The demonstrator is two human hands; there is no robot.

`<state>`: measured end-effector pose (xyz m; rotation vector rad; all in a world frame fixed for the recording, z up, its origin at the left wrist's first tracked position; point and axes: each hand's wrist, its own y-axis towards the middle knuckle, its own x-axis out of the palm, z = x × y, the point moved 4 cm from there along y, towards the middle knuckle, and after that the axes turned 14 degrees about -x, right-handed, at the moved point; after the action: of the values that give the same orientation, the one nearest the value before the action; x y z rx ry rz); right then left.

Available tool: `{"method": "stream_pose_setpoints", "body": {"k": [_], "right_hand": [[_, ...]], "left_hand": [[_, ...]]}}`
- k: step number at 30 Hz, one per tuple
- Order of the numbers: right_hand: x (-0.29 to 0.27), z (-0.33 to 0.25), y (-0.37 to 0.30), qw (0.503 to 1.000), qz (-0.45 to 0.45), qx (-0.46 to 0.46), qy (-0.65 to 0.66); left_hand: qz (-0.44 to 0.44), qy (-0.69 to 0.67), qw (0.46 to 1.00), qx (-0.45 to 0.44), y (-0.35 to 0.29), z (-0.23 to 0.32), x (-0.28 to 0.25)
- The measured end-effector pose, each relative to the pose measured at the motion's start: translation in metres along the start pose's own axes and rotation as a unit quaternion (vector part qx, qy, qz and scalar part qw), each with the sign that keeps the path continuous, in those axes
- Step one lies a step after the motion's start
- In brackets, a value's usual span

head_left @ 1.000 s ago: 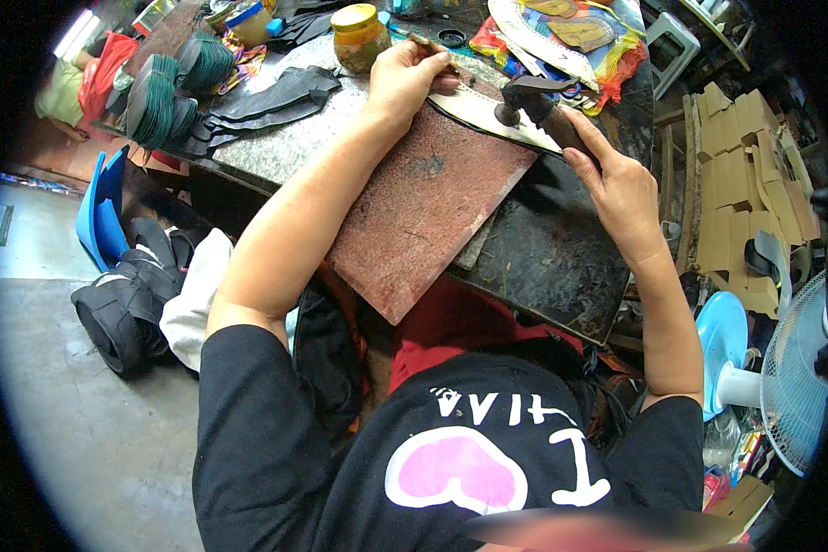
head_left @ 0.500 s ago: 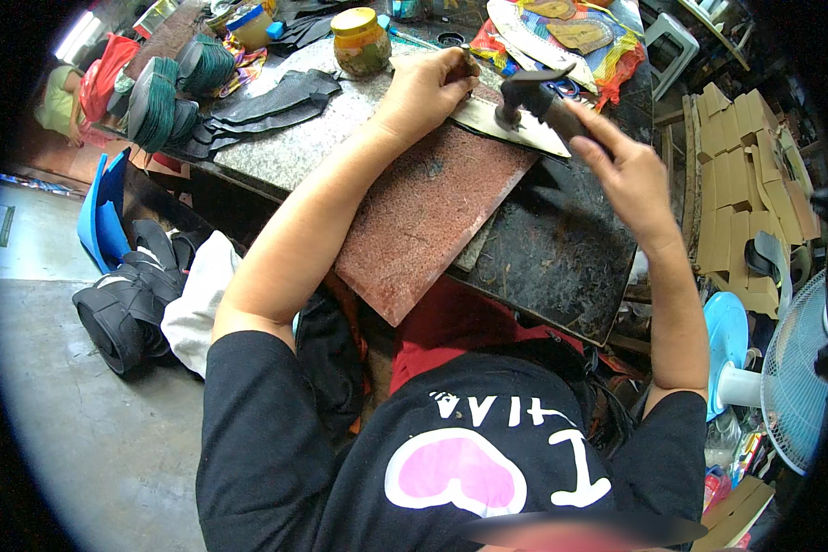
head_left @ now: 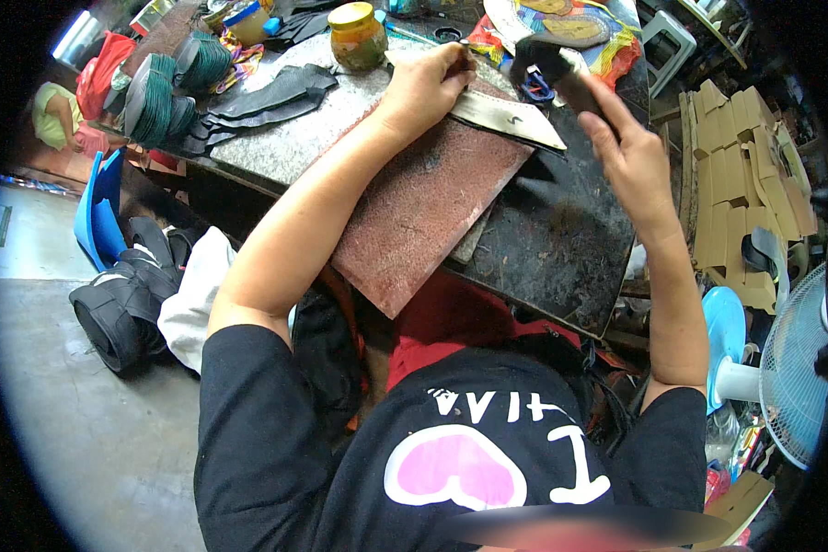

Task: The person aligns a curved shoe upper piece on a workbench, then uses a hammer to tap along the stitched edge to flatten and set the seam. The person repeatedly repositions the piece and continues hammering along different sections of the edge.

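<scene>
A pale cream strip with a small dark mark lies across the reddish stone slab on the dark worktable. My left hand rests over the strip's middle. Its fingers are pinched together, and what is between the fingertips is too small and dark to make out. My right hand grips a hammer by its dark handle. The hammer's head is blurred and raised to the right of the strip, apart from it.
A yellow-lidded jar stands beyond my left hand. Black cut pieces and green cord spools lie left. Patterned pieces are at the far right. Cartons and a fan stand right of the table. A person is far left.
The hammer has lifted off the strip and swung up and to the right, uncovering the strip's right end. My left hand has stayed nearly in place.
</scene>
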<state>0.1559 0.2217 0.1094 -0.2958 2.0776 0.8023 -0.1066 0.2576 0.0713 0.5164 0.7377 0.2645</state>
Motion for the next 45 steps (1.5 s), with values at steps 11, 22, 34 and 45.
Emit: {"method": "stream_pose_setpoints", "body": {"k": [11, 22, 34, 45], "right_hand": [[0.016, -0.001, -0.016, 0.994, -0.066, -0.014, -0.082], [-0.020, -0.021, 0.008, 0.991, 0.054, -0.122, 0.013], [-0.010, -0.005, 0.006, 0.995, 0.063, -0.060, -0.057], [0.015, -0.003, -0.019, 0.991, -0.068, -0.019, -0.110]], "left_hand": [[-0.110, -0.292, 0.923, -0.226, 0.003, -0.030, 0.012], [-0.091, -0.053, 0.992, -0.070, 0.001, -0.003, -0.001], [-0.021, 0.017, 0.999, 0.027, 0.000, 0.009, 0.001], [-0.104, -0.370, 0.887, -0.257, 0.001, -0.027, 0.009]]}}
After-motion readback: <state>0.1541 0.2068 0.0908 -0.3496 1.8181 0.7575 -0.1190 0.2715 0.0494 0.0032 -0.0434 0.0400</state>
